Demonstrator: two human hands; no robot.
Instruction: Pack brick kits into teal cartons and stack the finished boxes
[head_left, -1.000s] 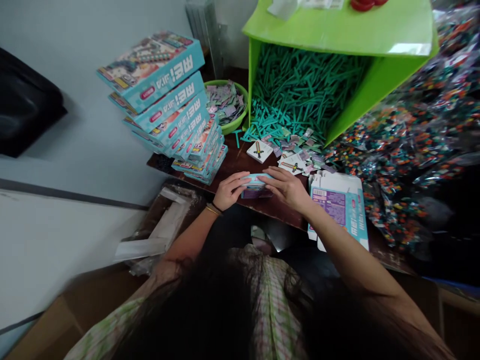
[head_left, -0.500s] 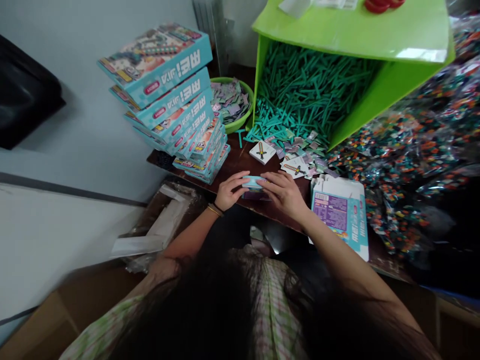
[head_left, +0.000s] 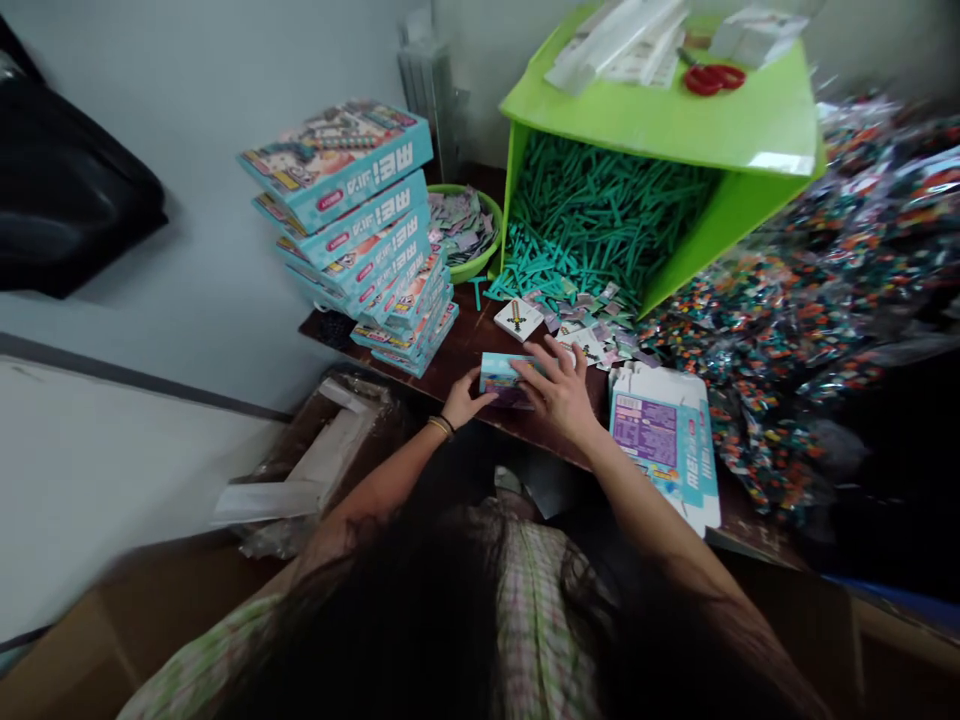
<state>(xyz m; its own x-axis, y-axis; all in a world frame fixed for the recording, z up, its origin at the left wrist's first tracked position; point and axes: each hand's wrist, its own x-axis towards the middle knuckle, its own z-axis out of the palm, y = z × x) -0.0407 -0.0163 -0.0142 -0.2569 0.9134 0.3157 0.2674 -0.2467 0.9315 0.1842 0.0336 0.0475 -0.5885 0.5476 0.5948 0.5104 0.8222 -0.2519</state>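
A small blue and purple printed carton (head_left: 496, 370) is at the front edge of the dark table, between my two hands. My left hand (head_left: 463, 402) grips its left end, thumb at the front, with the other fingers partly hidden behind. Across the top and right side of the carton lie the fingers of my right hand (head_left: 561, 392), closed on it. Just beyond are a white booklet stack with a sword picture (head_left: 518, 318) and similar booklets (head_left: 591, 348). Flattened blue and purple cartons (head_left: 694, 430) lie to the right of my right hand.
At the left rises a leaning stack of filled blue boxes (head_left: 397, 155). Behind it sits a green bowl (head_left: 491, 250) of small packets. A green bin (head_left: 765, 215) spills teal sticks; red scissors (head_left: 712, 78) rest on top. Bagged colourful pieces (head_left: 817, 280) heap at the right.
The carton has tipped so more of its printed face shows. My left hand has shifted lower on its left end, and my right fingers have spread over it. The camera view has shifted.
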